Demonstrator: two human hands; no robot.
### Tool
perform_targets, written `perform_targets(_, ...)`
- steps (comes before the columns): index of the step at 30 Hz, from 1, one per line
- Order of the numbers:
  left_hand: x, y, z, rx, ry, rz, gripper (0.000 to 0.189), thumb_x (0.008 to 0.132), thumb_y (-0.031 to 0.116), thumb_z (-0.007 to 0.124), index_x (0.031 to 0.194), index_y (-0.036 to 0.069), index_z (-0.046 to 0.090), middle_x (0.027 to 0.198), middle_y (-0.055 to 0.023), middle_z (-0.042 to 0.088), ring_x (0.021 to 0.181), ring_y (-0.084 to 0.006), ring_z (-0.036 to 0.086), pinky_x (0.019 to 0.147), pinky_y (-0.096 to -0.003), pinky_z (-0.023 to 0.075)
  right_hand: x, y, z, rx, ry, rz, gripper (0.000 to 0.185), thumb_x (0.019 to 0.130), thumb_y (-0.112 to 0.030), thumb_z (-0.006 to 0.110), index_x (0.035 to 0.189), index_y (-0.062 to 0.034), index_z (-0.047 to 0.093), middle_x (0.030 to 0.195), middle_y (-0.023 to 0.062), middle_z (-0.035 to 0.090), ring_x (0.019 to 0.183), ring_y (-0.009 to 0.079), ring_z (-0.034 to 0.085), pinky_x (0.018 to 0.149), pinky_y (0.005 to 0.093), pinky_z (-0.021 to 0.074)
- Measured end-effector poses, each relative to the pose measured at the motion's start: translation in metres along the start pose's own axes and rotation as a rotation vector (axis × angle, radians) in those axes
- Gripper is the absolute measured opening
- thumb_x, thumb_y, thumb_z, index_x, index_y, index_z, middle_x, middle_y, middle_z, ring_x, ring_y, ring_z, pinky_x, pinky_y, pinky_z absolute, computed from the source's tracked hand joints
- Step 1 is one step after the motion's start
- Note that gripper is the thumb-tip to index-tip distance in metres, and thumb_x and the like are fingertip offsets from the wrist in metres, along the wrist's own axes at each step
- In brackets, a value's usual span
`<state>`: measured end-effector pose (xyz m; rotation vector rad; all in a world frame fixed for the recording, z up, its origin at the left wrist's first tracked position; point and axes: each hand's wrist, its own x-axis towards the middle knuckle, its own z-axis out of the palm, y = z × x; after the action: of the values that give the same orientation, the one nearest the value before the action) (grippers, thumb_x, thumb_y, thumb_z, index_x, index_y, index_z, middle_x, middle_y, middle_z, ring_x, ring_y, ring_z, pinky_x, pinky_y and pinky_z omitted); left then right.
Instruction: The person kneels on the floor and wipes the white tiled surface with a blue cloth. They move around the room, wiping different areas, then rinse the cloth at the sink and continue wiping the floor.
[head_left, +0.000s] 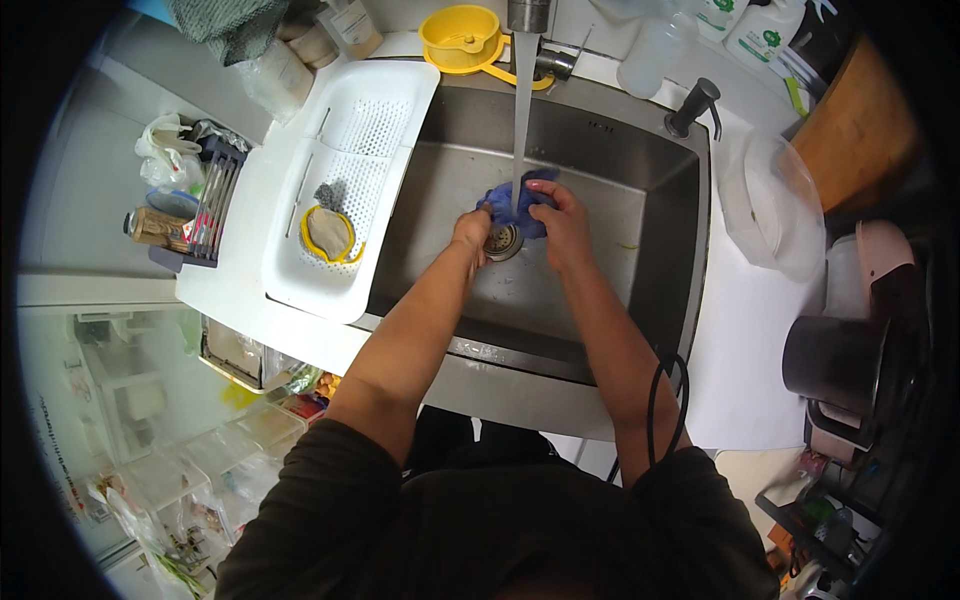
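A wet blue cloth (534, 226) is spread between my two hands over the stainless steel sink (450, 169). Its left side is gripped by my left hand (472, 232), close to the sink drain (504, 243). My right hand (562, 221) pinches the cloth's right side between thumb and fingers. From the faucet (529, 15), a stream of water (522, 112) falls onto the middle of the cloth. The fingertips of my left hand are partly hidden by the cloth.
Across the sink's left side rests a white perforated drain tray (311, 281) holding a yellow-rimmed scrubber (330, 234) and a steel wool pad (325, 196). A yellow strainer (459, 41) stands behind the sink. At right are a soap dispenser (694, 105), a clear plastic lid (772, 210) and a dark pot (829, 360).
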<state>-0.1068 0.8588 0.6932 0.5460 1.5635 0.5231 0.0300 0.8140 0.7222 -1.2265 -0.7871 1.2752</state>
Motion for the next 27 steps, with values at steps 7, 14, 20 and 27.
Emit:
perform_targets(7,-0.012,0.033,-0.017,-0.205,-0.318,0.111,0.037,0.091,0.032,0.045,0.104,0.0,0.057,0.097,-0.0124,0.064,0.081,-0.0207,0.062,0.068,-0.0344,0.0509,-0.003,0.013,-0.014,-0.156,0.006,0.277,0.046,0.075,-0.012,0.067,0.117,-0.0007,0.053,0.1,0.0093,0.062,0.095,0.0149,0.059,0.084,0.0275,0.0434)
perform_targets(14,-0.032,0.065,-0.023,0.724,-0.446,0.732,0.024,0.087,0.025,0.053,0.088,0.003,0.063,0.088,-0.0074,0.065,0.076,-0.0157,0.061,0.062,-0.031,0.0462,0.026,0.027,-0.024,-0.426,-0.232,0.027,0.045,0.074,-0.016,0.07,0.113,0.0003,0.053,0.103,0.0138,0.06,0.099,0.0192,0.057,0.083,0.0354,0.045)
perform_targets(20,-0.021,0.088,-0.049,0.201,-0.135,0.549,0.019,0.091,0.015,0.05,0.094,0.0,0.061,0.078,-0.006,0.064,0.067,-0.0152,0.06,0.06,-0.0277,0.0484,0.022,0.001,-0.04,-0.114,0.045,0.311,0.034,0.078,-0.016,0.066,0.107,0.0001,0.056,0.106,0.0098,0.06,0.094,0.0191,0.057,0.086,0.035,0.0434)
perform_targets(27,-0.033,0.081,-0.019,0.49,-0.359,0.666,0.025,0.092,0.019,0.048,0.107,0.002,0.059,0.082,-0.0045,0.063,0.068,-0.0111,0.056,0.061,-0.0244,0.0454,0.014,0.023,0.0,-0.273,-0.198,-0.059,0.017,0.085,-0.016,0.06,0.093,-0.0012,0.063,0.075,0.0008,0.06,0.07,0.0148,0.054,0.063,0.0299,0.0427)
